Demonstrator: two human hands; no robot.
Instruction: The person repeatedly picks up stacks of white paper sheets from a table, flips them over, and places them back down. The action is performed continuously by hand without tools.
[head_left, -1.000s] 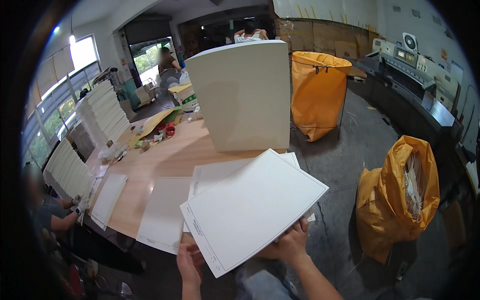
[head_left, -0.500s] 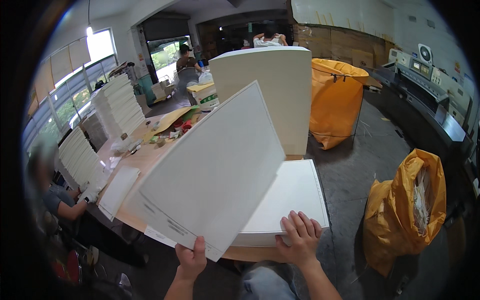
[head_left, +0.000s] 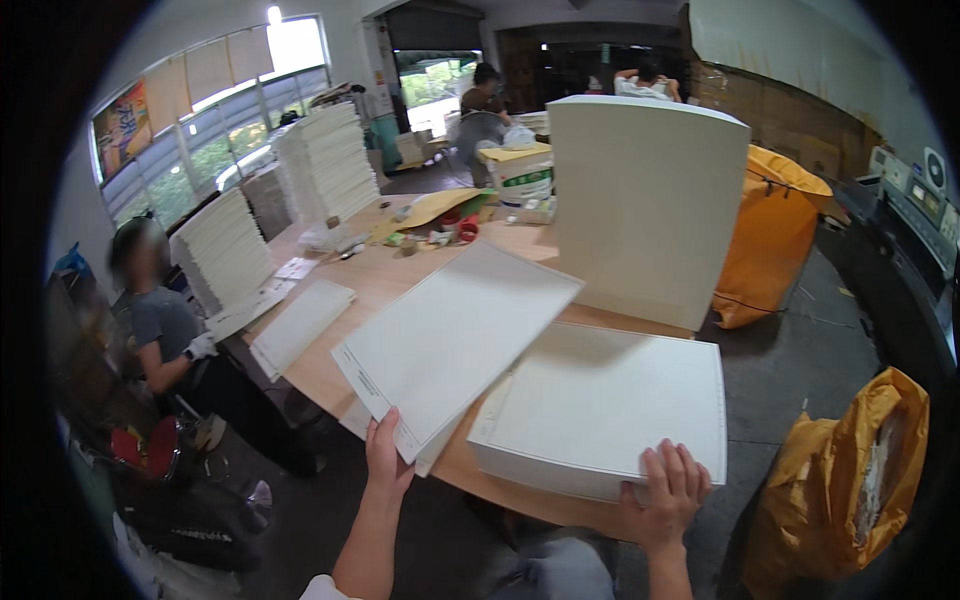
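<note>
A thin white printed sheet (head_left: 455, 340), possibly several together, is tilted above the table, left of a thick stack of white sheets (head_left: 610, 400). Its near corner is pinched in my left hand (head_left: 388, 450), thumb on top. My right hand (head_left: 667, 490) grips the stack's near right edge, fingers bent over the top and thumb against the front side. Under the held sheet, a strip of another white sheet shows at the table's edge. Behind the stack rises a tall cream-white block of paper (head_left: 650, 210).
On the wooden table (head_left: 330, 345) lie a flat paper pile (head_left: 303, 325), small clutter and a white bucket (head_left: 520, 175). Tall paper stacks (head_left: 325, 165) stand at left, beside a gloved co-worker (head_left: 165, 330). Orange sacks (head_left: 840, 480) stand on the right floor. Two other people are farther back.
The held sheet has moved left and down, away from the stack, and lies flatter. More of the stack's top shows. My view has turned left; my right hand stays at the stack's edge.
</note>
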